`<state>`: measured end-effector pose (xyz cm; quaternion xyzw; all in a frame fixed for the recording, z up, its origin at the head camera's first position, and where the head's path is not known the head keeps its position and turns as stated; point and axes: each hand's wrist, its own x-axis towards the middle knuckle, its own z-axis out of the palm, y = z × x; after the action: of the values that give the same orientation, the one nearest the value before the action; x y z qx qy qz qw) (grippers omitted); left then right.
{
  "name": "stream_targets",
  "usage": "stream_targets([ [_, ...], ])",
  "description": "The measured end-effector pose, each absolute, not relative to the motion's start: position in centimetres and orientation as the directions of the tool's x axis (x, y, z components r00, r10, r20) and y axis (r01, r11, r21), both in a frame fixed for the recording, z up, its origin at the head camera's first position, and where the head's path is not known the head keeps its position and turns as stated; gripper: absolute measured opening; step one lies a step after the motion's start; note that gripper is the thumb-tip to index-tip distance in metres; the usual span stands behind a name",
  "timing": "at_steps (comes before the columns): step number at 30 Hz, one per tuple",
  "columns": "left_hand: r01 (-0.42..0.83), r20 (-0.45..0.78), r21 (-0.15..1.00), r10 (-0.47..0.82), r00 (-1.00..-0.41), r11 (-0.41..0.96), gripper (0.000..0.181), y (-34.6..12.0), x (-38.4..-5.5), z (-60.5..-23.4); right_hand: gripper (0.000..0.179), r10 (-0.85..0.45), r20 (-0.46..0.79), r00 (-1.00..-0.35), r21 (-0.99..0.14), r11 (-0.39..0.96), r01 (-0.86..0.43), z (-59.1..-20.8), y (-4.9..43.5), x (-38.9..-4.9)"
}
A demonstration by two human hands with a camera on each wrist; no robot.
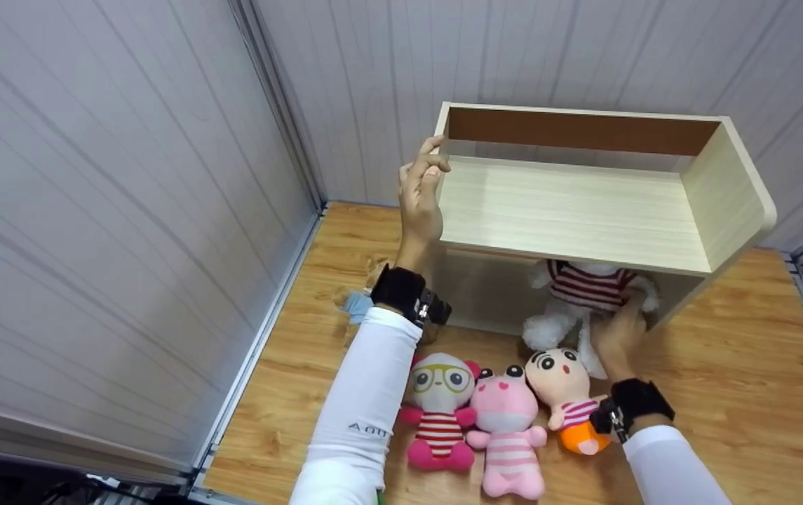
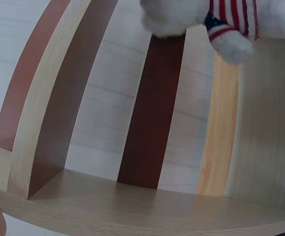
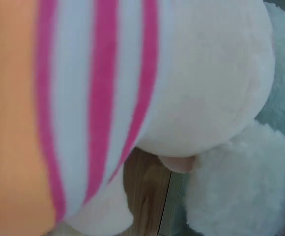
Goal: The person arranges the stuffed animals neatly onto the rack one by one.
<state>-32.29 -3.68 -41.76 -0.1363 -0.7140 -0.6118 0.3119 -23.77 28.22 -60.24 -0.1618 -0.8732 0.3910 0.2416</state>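
Observation:
A white fluffy plush toy (image 1: 590,287) in a red-and-white striped sweater sits in the lower compartment of a pale wooden shelf unit (image 1: 569,210). Its head is hidden under the upper board, and its legs stick out at the front. My right hand (image 1: 618,340) grips the toy at its side, near one arm; some fingers are hidden behind it. Up at the left side panel, my left hand (image 1: 421,200) holds the panel's edge with bent fingers. In the left wrist view, the sweater (image 2: 233,17) shows inside the compartment, above the slatted back.
On the wood floor before the unit lie a pink panda plush (image 1: 441,410) with glasses, a pink frog plush (image 1: 506,428) and a boy doll (image 1: 562,393) under my right wrist. A blue-clothed plush (image 1: 357,306) is partly hidden behind my left wrist. Panelled walls (image 1: 163,175) stand around.

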Motion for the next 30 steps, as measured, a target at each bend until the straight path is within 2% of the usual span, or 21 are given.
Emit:
stream_targets([
  [9, 0.586, 0.631, 0.772, -0.180, -0.755, 0.247, 0.033, -3.9, -32.0, -41.8, 0.042, 0.470, 0.335, -0.816, -0.755, 0.652, 0.066, -61.1, 28.4, -24.5],
  [16, 0.570, 0.611, 0.787, -0.177, -0.771, 0.236, 0.033, -3.6, -31.8, -41.6, 0.026, 0.444, 0.421, -0.791, -0.691, 0.722, 0.037, -61.9, 29.0, -24.5],
  [20, 0.567, 0.606, 0.792, -0.177, -0.776, 0.225, 0.032, -3.4, -31.7, -41.4, 0.021, 0.390, 0.373, -0.842, -0.635, 0.769, 0.074, -62.0, 29.8, -24.2],
  [25, 0.560, 0.599, 0.797, -0.173, -0.782, 0.229, 0.031, -3.1, -31.6, -41.2, 0.026, 0.307, 0.243, -0.920, -0.579, 0.807, 0.117, -61.7, 30.9, -23.6],
  [30, 0.569, 0.608, 0.790, -0.174, -0.774, 0.228, 0.033, -3.1, -31.6, -41.3, 0.029, 0.254, 0.224, -0.941, -0.552, 0.829, 0.093, -61.1, 31.0, -22.8],
])
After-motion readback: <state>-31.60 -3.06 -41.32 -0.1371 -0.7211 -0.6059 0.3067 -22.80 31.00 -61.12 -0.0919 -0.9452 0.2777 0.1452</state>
